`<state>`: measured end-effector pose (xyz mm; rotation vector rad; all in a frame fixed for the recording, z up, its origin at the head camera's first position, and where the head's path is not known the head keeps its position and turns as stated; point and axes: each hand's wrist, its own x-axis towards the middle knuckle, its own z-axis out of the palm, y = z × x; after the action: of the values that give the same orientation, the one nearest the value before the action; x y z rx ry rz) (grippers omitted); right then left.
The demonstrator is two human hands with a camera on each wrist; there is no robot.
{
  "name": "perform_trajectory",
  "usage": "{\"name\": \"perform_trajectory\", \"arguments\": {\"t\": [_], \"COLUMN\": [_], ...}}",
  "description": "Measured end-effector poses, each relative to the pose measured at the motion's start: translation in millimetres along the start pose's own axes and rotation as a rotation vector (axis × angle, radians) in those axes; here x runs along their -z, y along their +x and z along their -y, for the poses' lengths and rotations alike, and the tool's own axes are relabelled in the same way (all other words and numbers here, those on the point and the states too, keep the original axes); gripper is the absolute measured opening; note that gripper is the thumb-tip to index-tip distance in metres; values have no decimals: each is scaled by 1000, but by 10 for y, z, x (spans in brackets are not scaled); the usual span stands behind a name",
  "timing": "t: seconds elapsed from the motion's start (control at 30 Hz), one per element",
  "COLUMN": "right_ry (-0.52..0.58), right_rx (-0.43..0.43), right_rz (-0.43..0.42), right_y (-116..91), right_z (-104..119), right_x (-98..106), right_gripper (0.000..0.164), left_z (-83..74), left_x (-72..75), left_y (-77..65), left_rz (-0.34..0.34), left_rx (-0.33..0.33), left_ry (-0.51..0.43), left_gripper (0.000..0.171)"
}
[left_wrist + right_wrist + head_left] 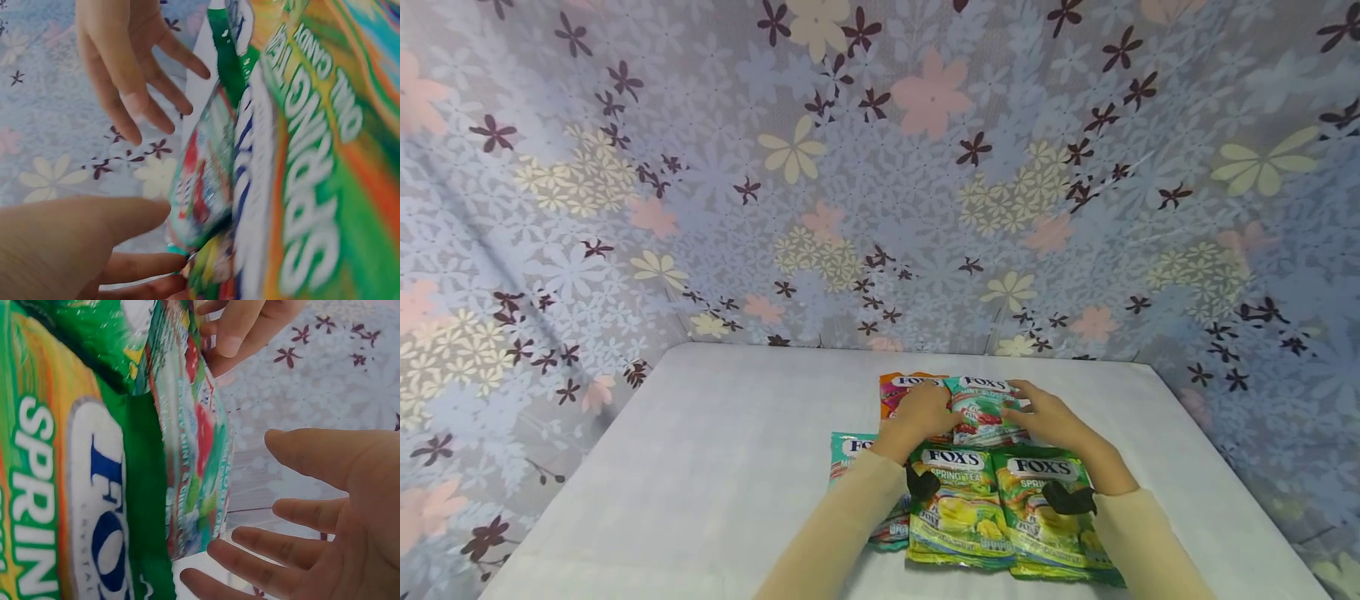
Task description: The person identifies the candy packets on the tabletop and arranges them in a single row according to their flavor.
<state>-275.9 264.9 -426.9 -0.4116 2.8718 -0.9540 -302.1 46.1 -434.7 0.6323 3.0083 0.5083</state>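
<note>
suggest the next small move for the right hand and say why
Probably bring the right hand in against the right edge of the Mint Blossom bag to steady it: that hand's fingers are spread at this edge without gripping, while the left hand is on the other side, over the orange Fox's bag.

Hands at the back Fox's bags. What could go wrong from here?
The right hand spreads by the Mint Blossom bag without gripping it, so nudging might skew it. The left hand covers part of the orange Fox's bag and could shift it. The left sleeve crosses over the teal front-left bag and might drag it.
</note>
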Motion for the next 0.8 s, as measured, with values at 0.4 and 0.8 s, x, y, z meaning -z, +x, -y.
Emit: {"name": "perform_trajectory", "arguments": {"t": [0.4, 0.8], "right_ry": [75, 308], "right_rx": [-174, -268], "right_rz": [-15, 23], "right_y": [69, 149], "right_z": [-178, -326], "right_x": [-62, -132], "right_gripper": [62, 58], "left_z": [-77, -58], "left_x": [-98, -190], "left_y": [95, 113], "left_rz": [11, -79], "left_rx": [116, 89], "left_ry": [-35, -71], "left_gripper": [44, 26]}}
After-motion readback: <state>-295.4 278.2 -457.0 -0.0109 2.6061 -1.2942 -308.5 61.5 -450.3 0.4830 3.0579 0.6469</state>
